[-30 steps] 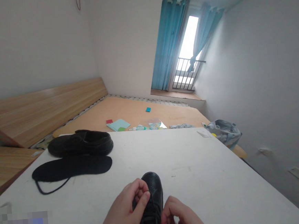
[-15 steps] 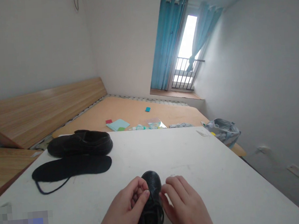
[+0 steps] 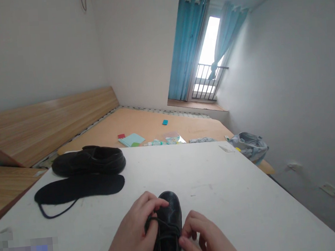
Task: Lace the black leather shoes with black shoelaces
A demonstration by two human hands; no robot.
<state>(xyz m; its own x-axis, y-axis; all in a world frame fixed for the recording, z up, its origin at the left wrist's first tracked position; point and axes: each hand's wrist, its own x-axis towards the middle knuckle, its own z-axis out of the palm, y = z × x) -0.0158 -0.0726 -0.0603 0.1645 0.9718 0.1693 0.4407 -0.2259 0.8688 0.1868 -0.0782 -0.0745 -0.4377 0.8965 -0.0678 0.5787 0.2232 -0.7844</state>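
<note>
A black lace-up shoe [image 3: 171, 208] points away from me at the front of the white table, its heel end cut off by the frame. Across its front runs a black shoelace [image 3: 165, 223]. My left hand [image 3: 137, 226] is curled at the shoe's left side, with the lace between thumb and fingers and the fingertips over the toe. At the right side, my right hand [image 3: 206, 234] pinches thumb and forefinger together against the lacing; the bit of lace between them is mostly hidden.
Another black shoe [image 3: 89, 160] lies at the table's far left, with a black insole [image 3: 79, 188] and a loose dark lace [image 3: 58, 215] before it. Beyond the white table [image 3: 232, 182] are a bed [image 3: 144, 121] with papers and a grey bag [image 3: 250, 146].
My left fingers have opened out forward over the toe, with the lace now across the thumb. My right hand has moved down and back along the shoe's right side.
</note>
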